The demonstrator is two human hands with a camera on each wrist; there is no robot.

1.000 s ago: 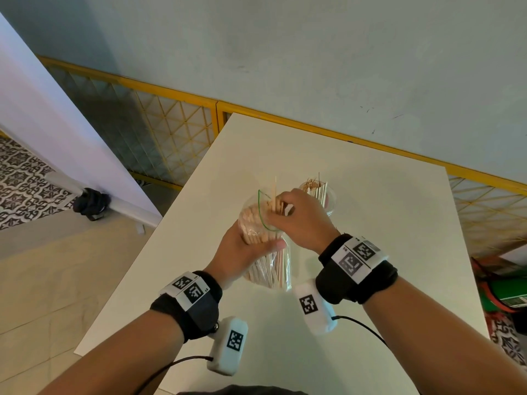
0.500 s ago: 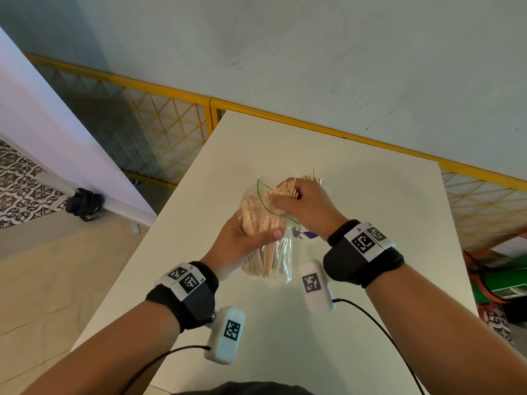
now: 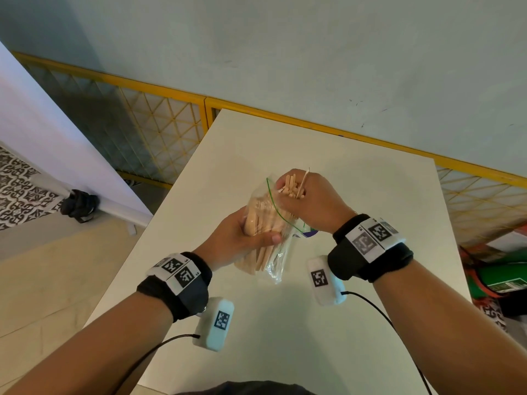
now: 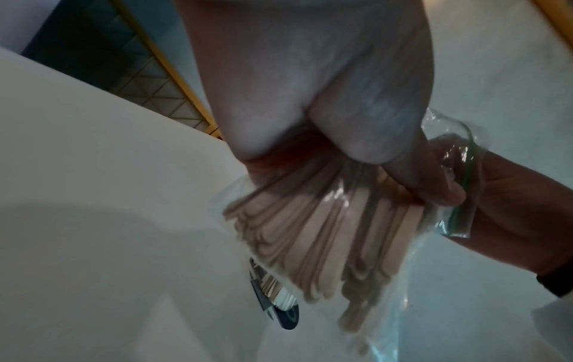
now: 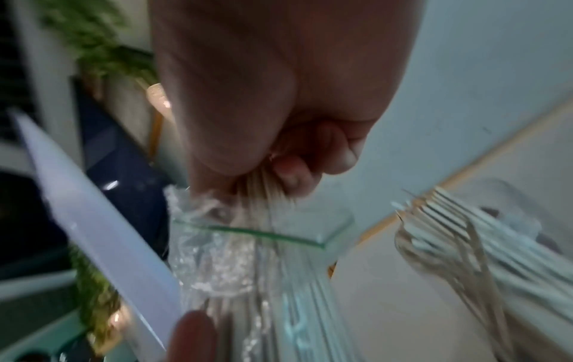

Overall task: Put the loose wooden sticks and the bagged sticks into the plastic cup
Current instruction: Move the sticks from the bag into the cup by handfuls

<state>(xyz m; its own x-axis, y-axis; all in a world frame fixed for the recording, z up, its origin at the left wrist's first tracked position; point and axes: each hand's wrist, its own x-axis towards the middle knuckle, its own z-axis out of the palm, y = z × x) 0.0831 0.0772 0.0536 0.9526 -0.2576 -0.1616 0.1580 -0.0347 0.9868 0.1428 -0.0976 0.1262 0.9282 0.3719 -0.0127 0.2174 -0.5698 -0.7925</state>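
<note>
Right hand [image 3: 310, 201] lifted sticks [image 3: 293, 186] from bag [image 3: 268, 223]; cup hidden.

The bench [image 3: 356, 195] in front of me is a plain white rectangular top, its far edge running close along a yellow-framed lattice railing [image 3: 159, 129]. On it stands a clear plastic cup [image 5: 508, 220] of wooden sticks [image 5: 449, 230], mostly hidden behind my hands in the head view. Shadows of my arms fall on the near part of the surface.
</note>
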